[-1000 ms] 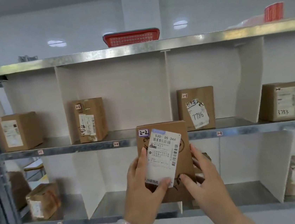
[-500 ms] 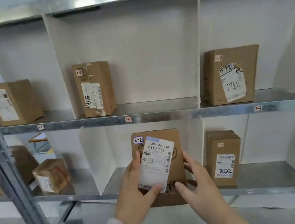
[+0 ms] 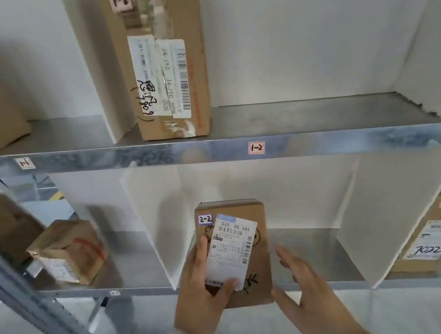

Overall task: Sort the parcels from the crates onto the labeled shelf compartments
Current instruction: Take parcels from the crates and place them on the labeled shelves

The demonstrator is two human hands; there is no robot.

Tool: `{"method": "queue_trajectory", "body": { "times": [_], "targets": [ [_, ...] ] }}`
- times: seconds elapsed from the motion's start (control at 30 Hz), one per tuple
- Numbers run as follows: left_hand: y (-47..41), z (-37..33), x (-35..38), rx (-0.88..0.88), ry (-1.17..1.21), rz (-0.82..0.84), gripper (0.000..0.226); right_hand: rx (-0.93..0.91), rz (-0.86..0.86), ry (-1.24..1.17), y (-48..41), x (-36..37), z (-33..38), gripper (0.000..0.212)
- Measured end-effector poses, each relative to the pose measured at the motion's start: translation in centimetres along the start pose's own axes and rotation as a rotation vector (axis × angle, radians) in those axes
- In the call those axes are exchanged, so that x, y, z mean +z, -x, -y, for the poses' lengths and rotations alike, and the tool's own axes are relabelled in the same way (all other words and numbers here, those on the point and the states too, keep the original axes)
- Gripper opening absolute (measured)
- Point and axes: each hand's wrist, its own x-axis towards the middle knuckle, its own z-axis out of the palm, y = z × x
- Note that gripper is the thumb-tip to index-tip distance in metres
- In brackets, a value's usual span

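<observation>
A small brown parcel marked "2-2", with a white shipping label on its front, stands upright at the front edge of the lower shelf's middle compartment. My left hand grips its left side and bottom, thumb across the label. Just to the parcel's right, my right hand has its fingers spread and is off the box. The upper shelf edge carries a "1-2" tag.
A tall taped parcel marked "1-2" stands on the upper shelf. On the lower shelf a tilted parcel lies in the left compartment and a parcel marked "7022" in the right. White dividers separate the compartments. A grey upright post runs lower left.
The view has closed in on the shelves and lowered. The parcel went down and forward into the lower middle compartment. My right hand has come off the parcel's right side.
</observation>
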Motion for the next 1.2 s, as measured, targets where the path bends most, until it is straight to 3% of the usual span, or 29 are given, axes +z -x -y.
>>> {"method": "queue_trajectory", "body": {
  "times": [0.27, 0.53, 0.6, 0.73, 0.9, 1.2],
  "targets": [
    [-5.1, 6.6, 2.3, -0.027, 0.011, 0.033, 0.100, 0.095, 0.039, 0.026, -3.1, 3.8, -0.8, 0.069],
    [-6.4, 10.4, 3.9, -0.216, 0.281, 0.064, 0.128, 0.208, 0.061, 0.077, -2.6, 6.4, -2.0, 0.069],
    [-6.0, 11.2, 4.1, -0.226, 0.285, 0.062, 0.122, 0.224, 0.077, 0.097, -2.3, 6.8, -2.0, 0.068],
    [-5.2, 11.8, 4.7, -0.252, 0.261, 0.009, 0.087, 0.202, 0.087, 0.140, -2.3, 7.8, -2.3, 0.069],
    [-5.3, 11.4, 5.0, -0.183, 0.274, -0.016, 0.087, 0.203, 0.087, 0.159, -2.1, 8.8, -3.1, 0.068],
    [-5.2, 10.8, 5.3, -0.197, 0.198, -0.026, 0.107, 0.175, 0.089, 0.176, -1.2, 9.0, -2.8, 0.069]
  ]
}}
